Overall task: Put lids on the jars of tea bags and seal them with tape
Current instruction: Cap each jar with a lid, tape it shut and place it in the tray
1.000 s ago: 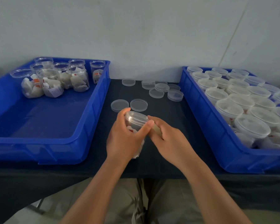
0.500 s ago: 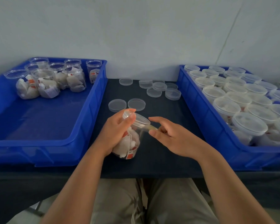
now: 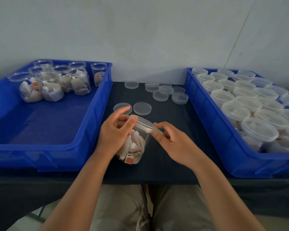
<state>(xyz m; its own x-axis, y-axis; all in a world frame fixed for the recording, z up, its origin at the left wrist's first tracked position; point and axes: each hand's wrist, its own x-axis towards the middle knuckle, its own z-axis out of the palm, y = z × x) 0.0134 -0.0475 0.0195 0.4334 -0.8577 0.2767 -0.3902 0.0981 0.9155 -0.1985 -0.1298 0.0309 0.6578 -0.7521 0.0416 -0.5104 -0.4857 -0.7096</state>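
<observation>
Well, L hand (image 3: pixel 113 135) hides jar (image 3: pixel 140 139) side.

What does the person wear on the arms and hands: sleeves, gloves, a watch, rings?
Nothing shows there. Both forearms are bare to the picture's edge, no sleeve in view. The left hand and the right hand have no glove, ring, watch or bracelet. The trousers below are beige.

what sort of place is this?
Likely a small hand-packing bench: left bin holding open jars of tea bags, right bin full of lidded jars, loose lids on the dark table between.
</observation>
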